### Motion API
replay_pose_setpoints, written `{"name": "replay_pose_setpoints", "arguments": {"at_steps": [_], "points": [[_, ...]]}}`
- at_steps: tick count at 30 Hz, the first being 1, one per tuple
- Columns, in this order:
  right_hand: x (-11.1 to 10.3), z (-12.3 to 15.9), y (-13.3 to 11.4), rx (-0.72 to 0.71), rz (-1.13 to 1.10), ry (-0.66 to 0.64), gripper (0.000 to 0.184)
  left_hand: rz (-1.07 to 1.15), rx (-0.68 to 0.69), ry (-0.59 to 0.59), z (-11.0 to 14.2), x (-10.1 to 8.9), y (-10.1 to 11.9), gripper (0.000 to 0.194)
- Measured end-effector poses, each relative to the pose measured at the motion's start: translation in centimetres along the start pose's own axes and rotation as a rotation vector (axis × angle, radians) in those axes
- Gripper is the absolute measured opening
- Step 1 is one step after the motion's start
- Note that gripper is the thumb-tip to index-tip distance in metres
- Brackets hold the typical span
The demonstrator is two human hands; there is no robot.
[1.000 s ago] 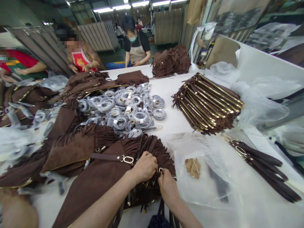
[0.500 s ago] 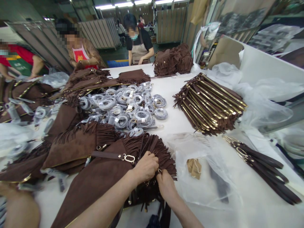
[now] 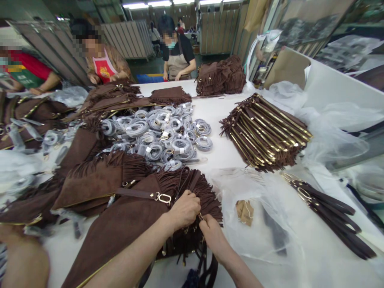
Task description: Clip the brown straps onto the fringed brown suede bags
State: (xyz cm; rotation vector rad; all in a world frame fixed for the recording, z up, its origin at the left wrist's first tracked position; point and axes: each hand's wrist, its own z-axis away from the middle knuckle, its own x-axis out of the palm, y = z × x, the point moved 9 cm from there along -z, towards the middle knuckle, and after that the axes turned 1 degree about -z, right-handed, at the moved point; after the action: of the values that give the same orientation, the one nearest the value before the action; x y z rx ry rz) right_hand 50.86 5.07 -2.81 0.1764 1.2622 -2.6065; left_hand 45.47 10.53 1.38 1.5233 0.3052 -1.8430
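One clasp [image 3: 200, 216] between left hand [image 3: 184, 209] and right hand [image 3: 213, 236]

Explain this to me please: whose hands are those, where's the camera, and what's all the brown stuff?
No robot here! A person wears one camera on their head, looking forward and down, and it takes every picture. The fingers of the right hand pinch a small metal piece; the left hand is close beside it, its own fingers partly hidden. A large brown bag lies by the left hand. On the white table are also wrapped coils, stacked gold-edged brown bags, dark straps and paper tags.
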Motion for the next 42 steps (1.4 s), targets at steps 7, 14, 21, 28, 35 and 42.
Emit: {"name": "replay_pose_setpoints", "arguments": {"at_steps": [7,14,21,28,35,42], "points": [[0.0,1.2,-1.8,0.173,-0.431,-0.255,0.022,0.045,-0.090,0.301,4.0,-5.0,0.7,0.016],[0.9,-0.1,-7.0,0.153,-0.521,-0.466,0.010,-0.311,0.341,0.093,6.8,-1.4,7.0,0.017],[2.5,0.1,-10.1,0.071,-0.523,-0.536,0.011,-0.419,0.141,0.097,3.7,2.5,5.6,0.033],[-2.9,-1.0,-9.4,-0.100,-0.587,-0.329,0.022,-0.295,0.053,0.012,4.2,-2.0,2.8,0.022],[-0.9,-0.7,-1.0,-0.166,-0.083,-0.138,0.018,-0.145,0.023,-0.042,4.0,-4.8,1.9,0.024],[0.6,-0.2,-1.4,-0.203,0.327,0.044,0.016,-0.121,0.025,-0.019,4.7,-5.8,1.5,0.027]]}}
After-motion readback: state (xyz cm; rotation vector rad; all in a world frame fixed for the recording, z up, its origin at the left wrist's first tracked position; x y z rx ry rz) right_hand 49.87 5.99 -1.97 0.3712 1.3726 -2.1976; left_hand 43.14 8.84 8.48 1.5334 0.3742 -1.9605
